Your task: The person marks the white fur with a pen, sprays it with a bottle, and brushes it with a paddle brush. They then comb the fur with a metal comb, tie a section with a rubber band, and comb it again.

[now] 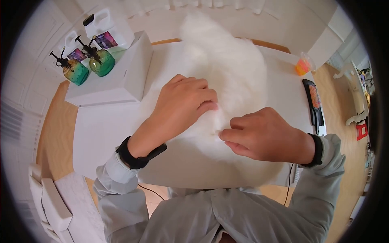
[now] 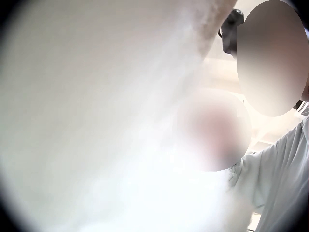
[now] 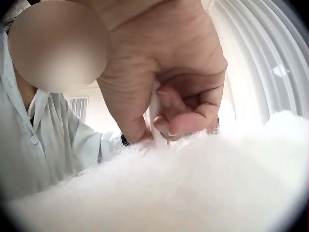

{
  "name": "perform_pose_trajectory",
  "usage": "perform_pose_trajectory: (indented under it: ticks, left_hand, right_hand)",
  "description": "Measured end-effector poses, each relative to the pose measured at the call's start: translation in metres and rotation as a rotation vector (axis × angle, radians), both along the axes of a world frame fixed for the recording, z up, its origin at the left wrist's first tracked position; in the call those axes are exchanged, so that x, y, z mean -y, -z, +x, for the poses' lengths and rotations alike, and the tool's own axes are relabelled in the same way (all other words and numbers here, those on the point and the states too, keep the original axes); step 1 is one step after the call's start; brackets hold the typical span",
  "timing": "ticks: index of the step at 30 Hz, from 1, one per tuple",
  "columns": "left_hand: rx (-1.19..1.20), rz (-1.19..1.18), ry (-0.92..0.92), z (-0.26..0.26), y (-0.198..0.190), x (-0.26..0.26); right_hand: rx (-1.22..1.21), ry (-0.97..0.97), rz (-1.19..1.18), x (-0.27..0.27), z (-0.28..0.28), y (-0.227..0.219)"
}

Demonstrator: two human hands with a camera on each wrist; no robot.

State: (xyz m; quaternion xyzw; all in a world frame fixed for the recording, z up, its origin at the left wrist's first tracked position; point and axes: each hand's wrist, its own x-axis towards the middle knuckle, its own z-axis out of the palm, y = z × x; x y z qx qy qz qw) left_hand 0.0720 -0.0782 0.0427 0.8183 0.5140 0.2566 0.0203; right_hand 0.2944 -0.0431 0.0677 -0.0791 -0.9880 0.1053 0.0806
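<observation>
White, long-haired fur (image 1: 231,67) spread across the middle of a white table (image 1: 101,129), reaching past the far edge in the head view and down toward the near side, directly beneath and between both hands. Left hand (image 1: 178,103) over the fur's left part, fingers bent, thumb and forefinger narrowed to a pinch on the hair near the centre. Right hand (image 1: 263,135) at the near right, also low over the fur, fingers curled in, thumb and forefinger tips close together against the pile. Between the two sets of fingertips, a small, faintly pinkish stretch of the same fur, near both hands. In the right wrist view, a slim white strip (image 3: 156,113) held between thumb and fingers just above the pile; hard to tell whether a tuft or a separate piece. Left wrist view mostly blurred white, too soft to show the left fingertips.

Black wristbands (image 1: 133,156) on both arms, below rolled pale sleeves (image 1: 117,176). Well apart to the left, two amber-and-green spray bottles (image 1: 101,62) in front of white jugs (image 1: 103,30), all on a white box (image 1: 117,83). Along the table's right side, a black brush (image 1: 312,99) and a clear tub (image 1: 302,66) with orange contents.
</observation>
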Motion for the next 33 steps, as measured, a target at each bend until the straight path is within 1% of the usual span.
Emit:
perform_pose_trajectory:
  ticks: [2,4,8,10,11,13,14,16,19,21,22,24,26,28,29,31,32,33]
  left_hand:
    - [-0.004,-0.032,-0.008,0.0,0.001,0.0]
    - [-0.002,-0.03,-0.016,-0.001,0.001,0.001]
    - [0.034,-0.01,-0.029,-0.002,0.005,0.002]
    - [0.069,-0.051,-0.027,-0.004,0.003,0.001]
    - [0.102,-0.091,-0.019,-0.004,0.002,0.0]
    - [0.145,-0.126,-0.02,-0.004,0.002,-0.001]
    - [0.188,-0.163,-0.023,-0.004,0.002,-0.001]
    - [0.181,-0.154,-0.024,-0.004,0.002,0.0]
    - [0.173,-0.16,-0.022,-0.004,0.002,-0.001]
    - [0.175,-0.17,-0.024,-0.004,0.003,0.0]
    - [0.167,-0.132,-0.01,-0.004,0.005,0.0]
    - [0.161,-0.093,0.001,-0.005,0.007,0.0]
    - [0.159,-0.069,0.01,-0.005,0.008,0.0]
    - [0.186,-0.101,0.005,-0.005,0.007,0.0]
    - [0.208,-0.132,0.003,-0.004,0.006,0.0]
    - [0.209,-0.146,-0.001,-0.004,0.006,-0.001]
    - [0.21,-0.162,-0.01,-0.005,0.006,-0.001]
    - [0.214,-0.161,-0.015,-0.005,0.007,0.0]
  right_hand:
    - [-0.006,-0.005,-0.013,0.0,0.0,-0.001]
    - [0.049,0.006,-0.026,0.0,0.001,-0.006]
    - [0.031,0.018,-0.036,-0.005,-0.001,-0.027]
    - [-0.071,0.13,-0.009,-0.009,-0.007,-0.029]
    - [-0.069,0.13,-0.01,-0.012,-0.006,-0.026]
    - [0.048,0.019,-0.023,-0.018,-0.003,-0.016]
    - [0.049,0.017,-0.022,-0.017,-0.001,-0.018]
    - [0.237,0.011,0.0,-0.015,0.002,-0.025]
    - [0.204,-0.005,0.049,-0.014,0.004,-0.02]
    - [0.224,-0.011,0.056,-0.014,0.005,-0.022]
    - [0.243,-0.019,0.062,-0.013,0.005,-0.024]
    - [0.244,-0.025,0.041,-0.014,0.004,-0.043]
    - [0.248,-0.032,0.017,-0.014,-0.001,-0.049]
    - [-0.027,0.012,0.075,-0.011,-0.011,-0.046]
    - [-0.024,0.015,0.074,-0.012,-0.011,-0.041]
    - [0.144,-0.091,0.19,-0.014,-0.013,-0.027]
    - [0.148,-0.093,0.19,-0.014,-0.012,-0.024]
    - [0.182,-0.137,0.196,-0.013,-0.01,-0.022]
